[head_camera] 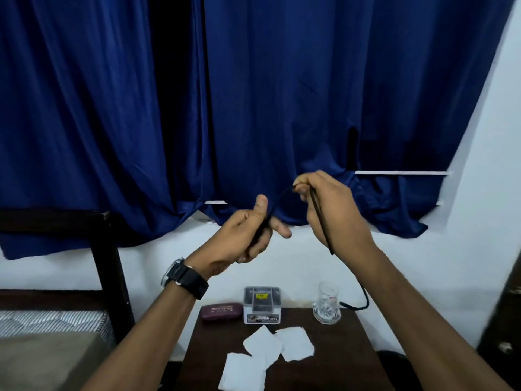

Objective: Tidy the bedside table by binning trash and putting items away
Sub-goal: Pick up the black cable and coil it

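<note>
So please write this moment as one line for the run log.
step: coiling cable | left hand: shut on cable | right hand: shut on cable | table: papers, glass, case, box

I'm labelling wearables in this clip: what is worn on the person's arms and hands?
Both forearms are bare, with no sleeves in view and no gloves. The left wrist carries a watch with a broad black strap and a clear-looking case. The right arm shows nothing worn; no rings are visible.

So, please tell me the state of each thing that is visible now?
Black cable: lifted, held in both hands.
Left hand: closed on it.
Right hand: pinching it.
Clear drinking glass: upright, seemingly empty.
Maroon case: closed.
White paper pieces: flat, overlapping.
Blue curtains: drawn.
</note>
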A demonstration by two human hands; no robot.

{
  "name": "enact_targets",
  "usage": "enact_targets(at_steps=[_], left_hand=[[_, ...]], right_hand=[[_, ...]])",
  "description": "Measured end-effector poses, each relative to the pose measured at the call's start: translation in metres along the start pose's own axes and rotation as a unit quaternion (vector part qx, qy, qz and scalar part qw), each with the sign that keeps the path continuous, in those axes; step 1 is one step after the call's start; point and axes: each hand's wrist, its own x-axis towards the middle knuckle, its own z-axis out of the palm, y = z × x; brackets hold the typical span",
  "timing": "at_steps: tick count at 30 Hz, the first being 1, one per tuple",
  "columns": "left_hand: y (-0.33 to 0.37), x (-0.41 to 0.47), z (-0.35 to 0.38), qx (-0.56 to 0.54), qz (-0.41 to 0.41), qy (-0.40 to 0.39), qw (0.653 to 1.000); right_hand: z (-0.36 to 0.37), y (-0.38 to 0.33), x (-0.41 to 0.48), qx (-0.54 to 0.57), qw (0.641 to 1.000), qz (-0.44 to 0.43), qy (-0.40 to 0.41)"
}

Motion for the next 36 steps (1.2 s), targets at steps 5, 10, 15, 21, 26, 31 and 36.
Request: enact_targets(at_steps=[5,10,15,21,26,31,36], left_hand=[[0.015,0.009,0.003,-0.327,0.012,-0.032,0.944],[0.003,0.046,-0.017,-0.341,0.069,0.06,0.936],[-0.021,0.065,-0.031,0.046,0.077,0.115,0.989],[-0.032,0.054,-0.026,0.08,-0.014,0.017,0.997],[-0.005,0.046,-0.02,-0.264,-0.013,-0.043,0.964],[0.006,0.058,-0.029,-0.311,0.076,0.023,0.947],[-0.02,0.065,-0.031,-0.066,0.016,0.038,0.997]], right_hand=[[0.017,0.003,0.001,0.107,0.981,0.072,-0.148],[0.033,0.009,-0.016,0.19,0.935,0.125,-0.271],[0.009,-0.001,-0.006,0.196,0.943,0.099,-0.251],[-0.038,0.008,0.054,0.412,0.867,0.277,-0.049],[0.002,0.043,0.056,0.27,0.897,0.349,-0.016],[0.042,0.042,0.013,0.175,0.889,0.309,-0.288],[0.031,0.006,0.011,0.05,0.935,0.115,-0.333]])
